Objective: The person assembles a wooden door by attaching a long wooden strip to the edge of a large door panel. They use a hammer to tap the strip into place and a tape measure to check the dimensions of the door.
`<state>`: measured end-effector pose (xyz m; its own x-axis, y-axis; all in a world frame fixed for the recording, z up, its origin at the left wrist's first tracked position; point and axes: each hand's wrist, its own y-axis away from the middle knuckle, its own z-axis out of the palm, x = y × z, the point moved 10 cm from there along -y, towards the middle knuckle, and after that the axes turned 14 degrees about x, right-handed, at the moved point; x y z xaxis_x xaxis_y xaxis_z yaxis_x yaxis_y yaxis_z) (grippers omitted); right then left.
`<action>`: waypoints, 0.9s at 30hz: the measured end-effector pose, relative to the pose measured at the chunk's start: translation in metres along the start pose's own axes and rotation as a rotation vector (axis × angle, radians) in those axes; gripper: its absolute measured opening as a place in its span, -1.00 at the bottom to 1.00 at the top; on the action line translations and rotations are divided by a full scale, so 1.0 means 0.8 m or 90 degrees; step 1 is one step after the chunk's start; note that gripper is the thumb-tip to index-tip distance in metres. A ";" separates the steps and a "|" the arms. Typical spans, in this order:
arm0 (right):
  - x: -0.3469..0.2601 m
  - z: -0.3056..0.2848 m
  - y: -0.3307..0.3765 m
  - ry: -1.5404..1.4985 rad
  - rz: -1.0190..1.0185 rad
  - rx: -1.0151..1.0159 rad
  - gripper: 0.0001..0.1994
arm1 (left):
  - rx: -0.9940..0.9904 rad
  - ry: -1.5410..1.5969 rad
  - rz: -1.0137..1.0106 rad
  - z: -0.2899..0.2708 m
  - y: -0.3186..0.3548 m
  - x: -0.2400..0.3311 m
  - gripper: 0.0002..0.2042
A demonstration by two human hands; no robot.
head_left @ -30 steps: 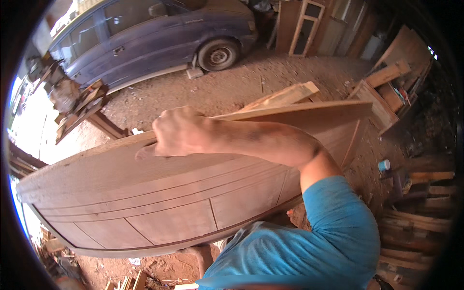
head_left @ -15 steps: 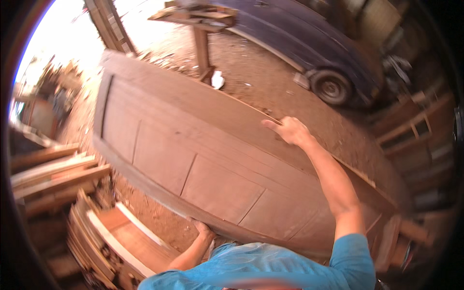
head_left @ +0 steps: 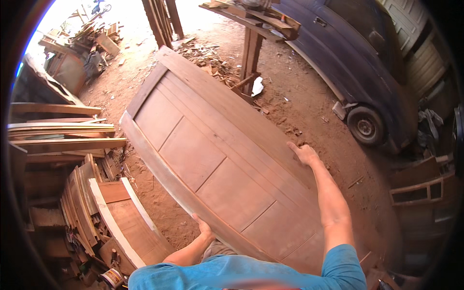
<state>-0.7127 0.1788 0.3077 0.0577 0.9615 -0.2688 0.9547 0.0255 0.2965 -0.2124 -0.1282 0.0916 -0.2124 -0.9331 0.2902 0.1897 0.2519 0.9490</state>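
A long brown wooden panelled door (head_left: pixel 212 169) stretches across the middle of the view, tilted from the far left toward the lower right. My left hand (head_left: pixel 205 229) grips its near long edge, thumb along the rim and the other fingers hidden underneath. On the opposite long edge, my right hand (head_left: pixel 305 153) is closed with its thumb over the face and the remaining fingers curled out of sight. Both arms are spread across the door's width.
A dark car (head_left: pixel 357 72) is parked at the far right, beyond a wooden stand (head_left: pixel 249 58) topped with boards. Stacked planks (head_left: pixel 67 140) and a curved wooden piece (head_left: pixel 133 212) lie at left. Scrap wood (head_left: pixel 208 55) litters the dirt floor (head_left: pixel 154 193).
The view has shifted, so the car, stand and planks sit farther right or lower. The door now slants more steeply across it. Both hands keep their hold on its edges.
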 end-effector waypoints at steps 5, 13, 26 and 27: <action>-0.021 0.038 -0.009 -0.059 0.012 -0.022 0.00 | 0.049 -0.017 0.049 -0.009 -0.015 0.013 0.22; -0.008 0.070 -0.025 -0.006 0.075 -0.004 -0.03 | 0.074 -0.077 0.024 -0.006 -0.027 0.024 0.19; 0.007 0.109 -0.039 0.026 0.069 0.065 -0.18 | 0.165 -0.094 0.028 -0.020 -0.010 0.037 0.18; 0.009 0.114 -0.037 0.024 0.067 0.062 -0.21 | 0.140 -0.085 0.037 -0.018 -0.008 0.040 0.17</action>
<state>-0.7143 0.1597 0.2131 0.1491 0.9673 -0.2052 0.9681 -0.1005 0.2297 -0.2069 -0.1634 0.0930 -0.3342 -0.8773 0.3444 -0.0049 0.3671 0.9302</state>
